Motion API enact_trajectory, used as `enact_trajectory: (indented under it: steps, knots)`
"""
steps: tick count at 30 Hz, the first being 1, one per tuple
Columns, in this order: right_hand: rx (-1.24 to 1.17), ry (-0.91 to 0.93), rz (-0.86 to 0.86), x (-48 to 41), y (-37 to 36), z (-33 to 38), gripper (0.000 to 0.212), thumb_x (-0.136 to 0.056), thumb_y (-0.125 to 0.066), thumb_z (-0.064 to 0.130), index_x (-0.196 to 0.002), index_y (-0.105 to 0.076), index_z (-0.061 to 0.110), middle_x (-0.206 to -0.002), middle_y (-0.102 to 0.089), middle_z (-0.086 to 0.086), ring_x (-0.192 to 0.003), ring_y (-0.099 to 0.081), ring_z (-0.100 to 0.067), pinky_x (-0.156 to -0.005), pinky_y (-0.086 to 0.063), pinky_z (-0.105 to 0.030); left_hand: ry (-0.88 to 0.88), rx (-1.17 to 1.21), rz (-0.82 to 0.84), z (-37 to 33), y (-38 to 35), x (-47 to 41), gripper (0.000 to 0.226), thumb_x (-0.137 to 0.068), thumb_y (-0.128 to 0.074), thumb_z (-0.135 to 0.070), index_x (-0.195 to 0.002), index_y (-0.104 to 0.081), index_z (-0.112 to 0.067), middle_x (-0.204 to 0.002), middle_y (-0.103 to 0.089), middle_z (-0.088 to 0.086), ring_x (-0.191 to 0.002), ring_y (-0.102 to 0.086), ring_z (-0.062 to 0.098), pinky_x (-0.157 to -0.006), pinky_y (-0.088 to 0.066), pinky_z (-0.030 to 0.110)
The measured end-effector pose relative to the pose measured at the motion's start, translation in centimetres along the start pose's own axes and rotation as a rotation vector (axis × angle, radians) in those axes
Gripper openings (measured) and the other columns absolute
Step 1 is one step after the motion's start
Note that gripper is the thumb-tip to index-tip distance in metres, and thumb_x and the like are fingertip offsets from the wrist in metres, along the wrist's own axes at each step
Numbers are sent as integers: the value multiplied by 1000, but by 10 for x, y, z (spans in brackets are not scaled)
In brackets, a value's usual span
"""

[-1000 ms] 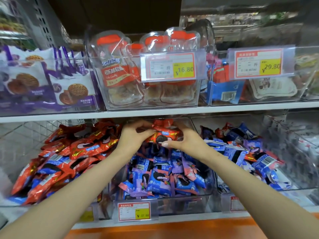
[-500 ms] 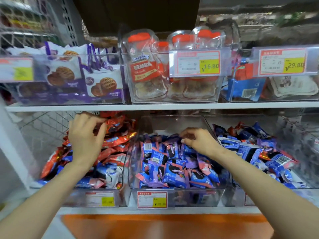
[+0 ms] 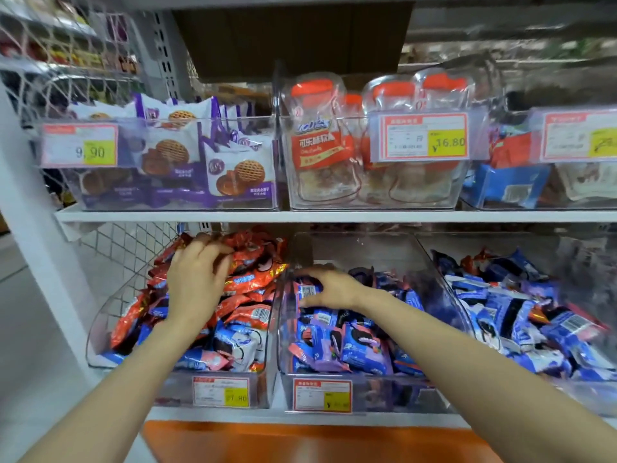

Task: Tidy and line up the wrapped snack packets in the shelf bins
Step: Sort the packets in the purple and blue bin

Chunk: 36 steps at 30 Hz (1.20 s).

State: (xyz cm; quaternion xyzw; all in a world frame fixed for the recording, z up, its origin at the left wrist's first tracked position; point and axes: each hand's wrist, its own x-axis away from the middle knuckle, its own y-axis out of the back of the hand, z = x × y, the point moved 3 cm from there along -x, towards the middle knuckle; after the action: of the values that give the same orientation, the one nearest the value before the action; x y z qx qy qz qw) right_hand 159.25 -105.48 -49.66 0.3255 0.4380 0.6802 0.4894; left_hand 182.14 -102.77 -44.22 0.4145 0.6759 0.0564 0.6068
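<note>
1. Wrapped snack packets, head view: all lie heaped loose, not in rows, in three clear plastic bins on the lower white shelf (image 3: 213,412).
2. Left clear bin (image 3: 100,315): red foil packets (image 3: 253,282) on top and at rear, blue-white packets (image 3: 233,349) at front.
3. Left hand (image 3: 197,282): over rear of the red heap, fingers bent, tips on red foil packets. Whether it grips any one, cannot tell.
4. Middle clear bin (image 3: 302,252): blue-purple packets (image 3: 360,355), heaped.
5. Right hand (image 3: 329,289): at rear left of middle bin, just beside the left bin. Fingers above and thumb below clamp a blue packet w/ white barcode patch (image 3: 309,290).
6. Right clear bin (image 3: 567,262): mixed blue packets (image 3: 494,295) w/ a few red ones; far edge blurred.
7. Red-yellow price tags (image 3: 221,391) on fronts of left and middle bins; middle tag's figures unreadable.
8. Upper shelf board (image 3: 334,216): purple-white biscuit bags (image 3: 240,172) at left, clear jars w/ orange lids (image 3: 317,142) at mid, both in clear bins.
</note>
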Motion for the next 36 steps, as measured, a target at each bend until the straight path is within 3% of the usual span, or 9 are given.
enact_trajectory:
  steps: [5, 9, 14, 17, 20, 23, 27, 32, 36]
  knots:
    - [244, 35, 16, -1, -1, -7, 52, -78, -70, 45, -118, -55, 15, -121, -59, -5, -107, -54, -26, -83, -44, -32, -52, 81, 113, 8, -5, 1, 12, -80, -72, -9, -91, -73, -11, -90, -65, 7, -82, -60, 29, -73, -38, 34]
    - [271, 3, 3, 8, 14, -20, 55, -82, -68, 41, -125, -49, 13, -124, -58, -10, -108, -54, -28, -78, -38, -28, -104, 62, 232, 10, -8, 1, 15, -84, -69, -16, -99, -71, -13, -97, -68, 8, -91, -63, 31, -79, -42, 40]
    - [168, -109, -96, 20, 30, -40, 51, -82, -69, 37, -122, -49, 14, -125, -58, -10, -109, -54, -27, -70, -29, -23, -113, 25, 385, 21, -16, 2, 51, -87, -34, -52, -110, -67, -20, -104, -70, 3, -98, -63, 28, -85, -44, 45]
    - [211, -230, -118, 19, 37, -47, 49, -79, -70, 42, -117, -51, 17, -124, -57, -8, -110, -55, -28, -75, -37, -26, -95, 63, 380, 21, -15, 2, 50, -87, -35, -53, -114, -65, -23, -110, -67, 1, -103, -60, 26, -87, -45, 46]
    - [302, -277, -120, 16, 39, -45, 61, -78, -72, 40, -129, -46, 20, -136, -48, -7, -123, -45, -28, -95, -38, -31, -67, 88, 366, 16, -9, 3, 45, -89, -41, -48, -119, -62, -22, -117, -64, 1, -110, -56, 25, -92, -41, 44]
    - [290, -130, -106, 7, 35, -29, 75, -80, -72, 36, -143, -33, 27, -150, -32, -3, -136, -30, -26, -109, -27, -33, -59, 69, 346, 11, -6, 2, 36, -92, -52, -38, -123, -60, -20, -119, -62, 4, -113, -54, 26, -96, -35, 40]
    - [283, 100, 29, -10, 18, -6, 60, -89, -61, 37, -143, -36, 30, -153, -30, 0, -138, -27, -24, -111, -23, -33, -116, 55, 329, -4, -4, 3, 51, -86, -38, -51, -121, -60, -21, -116, -61, 1, -110, -51, 22, -90, -28, 29]
    - [389, 85, 154, -16, 3, -11, 46, -90, -56, 44, -132, -50, 26, -133, -53, -3, -118, -50, -24, -95, -42, -32, -243, 68, 313, -29, -4, 4, 46, -86, -40, -44, -118, -59, -16, -105, -61, 2, -97, -50, 19, -80, -25, 22]
    - [248, 26, 173, -4, 10, -24, 42, -84, -56, 58, -108, -63, 24, -112, -63, 1, -98, -55, -17, -80, -41, -28, -230, 97, 340, -33, -7, 6, 50, -85, -39, -47, -120, -57, -17, -110, -58, 1, -101, -44, 14, -80, -23, 18]
